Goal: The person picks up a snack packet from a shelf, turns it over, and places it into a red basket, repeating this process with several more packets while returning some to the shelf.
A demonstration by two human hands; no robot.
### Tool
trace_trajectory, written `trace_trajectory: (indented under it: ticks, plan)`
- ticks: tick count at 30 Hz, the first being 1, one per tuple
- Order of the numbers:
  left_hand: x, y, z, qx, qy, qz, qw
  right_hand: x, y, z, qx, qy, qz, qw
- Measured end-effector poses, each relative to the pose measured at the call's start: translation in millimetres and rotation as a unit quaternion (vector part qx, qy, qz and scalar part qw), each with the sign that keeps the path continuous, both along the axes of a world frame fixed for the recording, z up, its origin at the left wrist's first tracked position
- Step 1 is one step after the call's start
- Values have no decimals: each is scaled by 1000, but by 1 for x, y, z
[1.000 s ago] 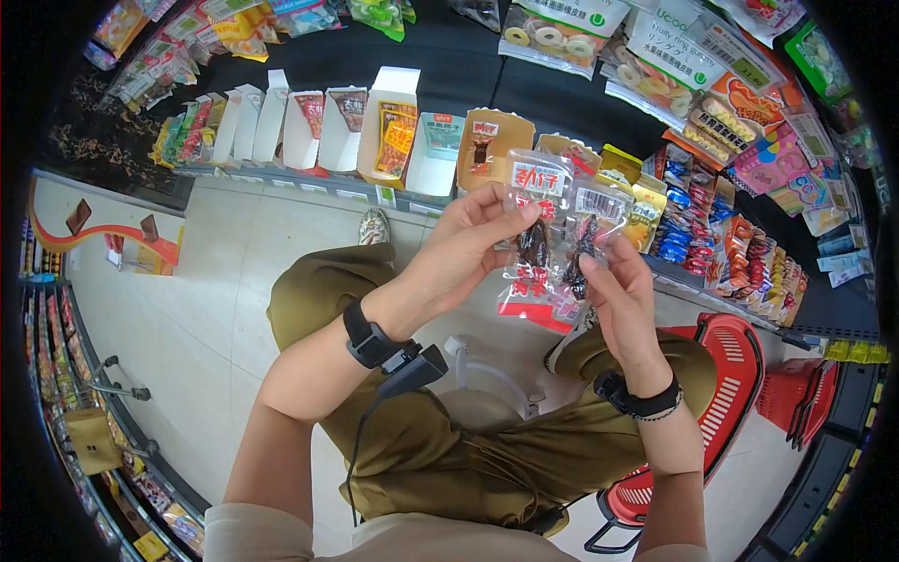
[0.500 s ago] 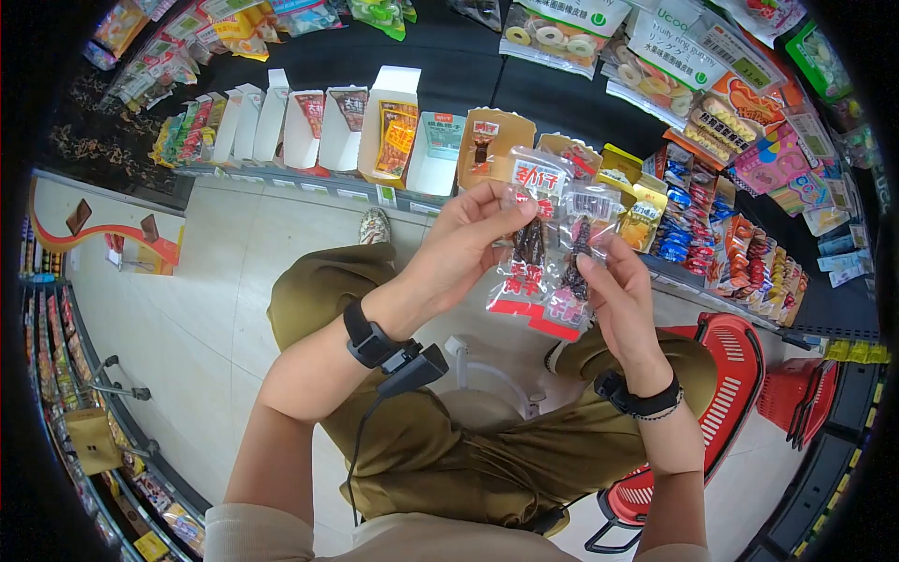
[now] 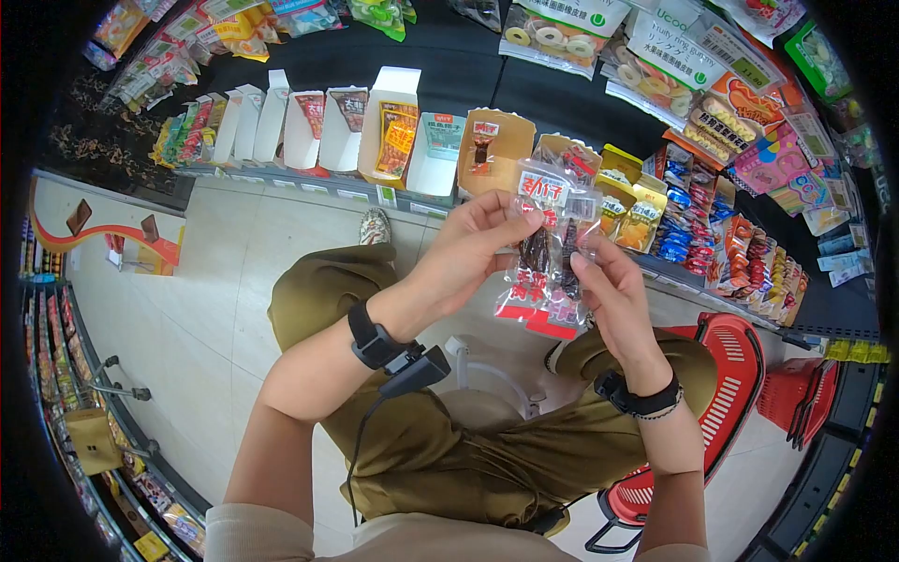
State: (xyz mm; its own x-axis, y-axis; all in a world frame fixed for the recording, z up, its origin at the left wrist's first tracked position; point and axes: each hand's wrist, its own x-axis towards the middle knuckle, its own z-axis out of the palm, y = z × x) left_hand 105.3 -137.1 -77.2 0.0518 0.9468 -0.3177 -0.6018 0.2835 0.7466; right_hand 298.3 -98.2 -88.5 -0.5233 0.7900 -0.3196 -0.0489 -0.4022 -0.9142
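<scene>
My left hand [image 3: 468, 245] pinches a clear snack packet [image 3: 533, 257] with red and white print and dark brown pieces inside. A second snack packet [image 3: 569, 251], bearing a barcode, overlaps it on the right. My right hand [image 3: 613, 292] is closed on that second packet's right edge, thumb in front. Both packets hang upright side by side in front of the shelf, and their red lower ends overlap. Just behind them stands an open cardboard box [image 3: 514, 131] with a small packet in it.
Opened display boxes [image 3: 339, 161] line the shelf edge, with wrapped snacks [image 3: 681, 220] to the right. Gummy bags [image 3: 552, 36] sit higher up. A red shopping basket [image 3: 733, 361] is on the floor by my right knee, with another red basket [image 3: 796, 398] beyond.
The two packets have drawn closer together and overlap more, the right one shifting slightly left with my right hand. The left packet has dipped a little.
</scene>
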Motion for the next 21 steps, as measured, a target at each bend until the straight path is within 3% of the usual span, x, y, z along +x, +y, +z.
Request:
trace_trajectory:
  ticks: [6,13,21]
  plan:
    - [4,-1,-8,-8,80,-16,997,-5,-3,5,37,26,22,999]
    - [10,-6,-17,4,94,-30,995,-8,-4,6,84,10,54,995]
    - [21,-6,-7,11,130,8,991,-9,-8,10,68,29,-8,997]
